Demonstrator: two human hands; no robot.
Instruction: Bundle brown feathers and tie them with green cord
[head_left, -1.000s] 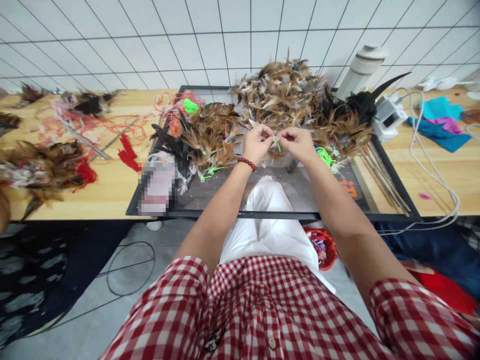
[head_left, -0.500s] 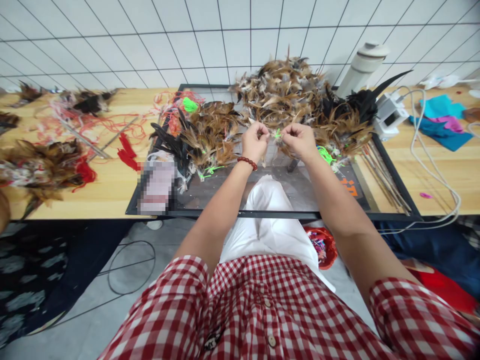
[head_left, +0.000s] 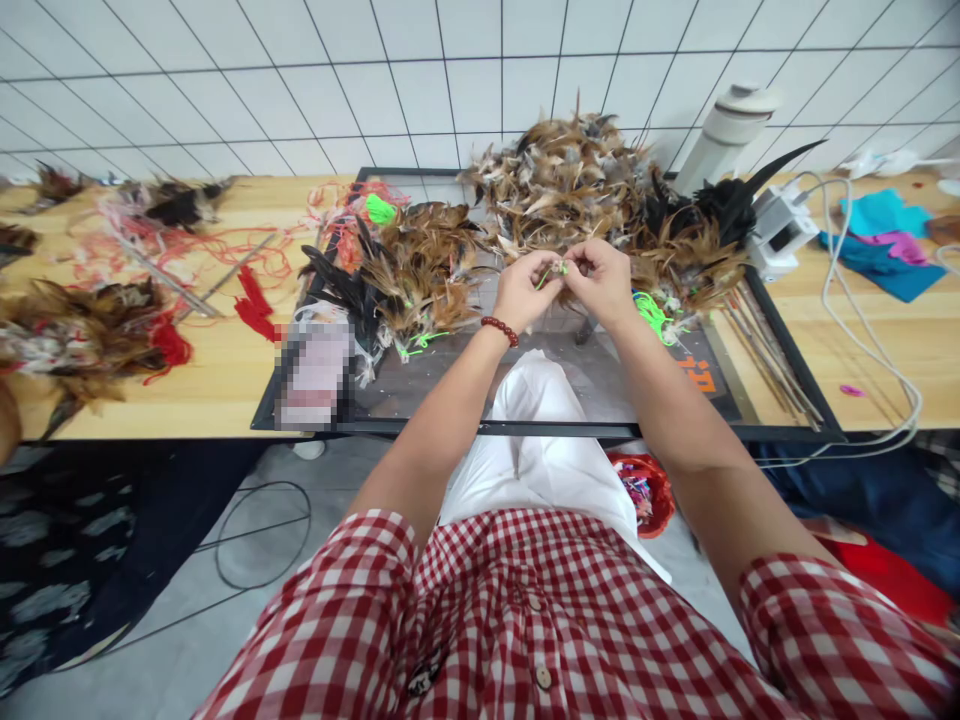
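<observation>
My left hand (head_left: 527, 290), with a beaded bracelet at the wrist, is closed in a pinch on a thin green string (head_left: 541, 276). Against it, my right hand (head_left: 604, 280) is also closed, its fingertips at the string's knotted part. A small tuft of brown feathers shows just below the fingers, partly hidden by them. Behind both hands rises a large heap of brown feathers (head_left: 570, 185). Feather bundles tied with green string (head_left: 424, 265) lie to the left, and more brown feathers (head_left: 694, 260) lie on the right beside a bright green string hank (head_left: 656, 318).
A black-framed panel (head_left: 555, 430) lies on the wooden table (head_left: 225, 400). On its right are thin sticks (head_left: 772, 350), a white bottle (head_left: 724, 140), a charger (head_left: 780, 230) and a cable. Red strings (head_left: 255, 305) and more feathers lie left, near another person's arm (head_left: 7, 420).
My hands have come together from slightly apart, the left moving right and a little down. The green string between them is now mostly covered by the fingers.
</observation>
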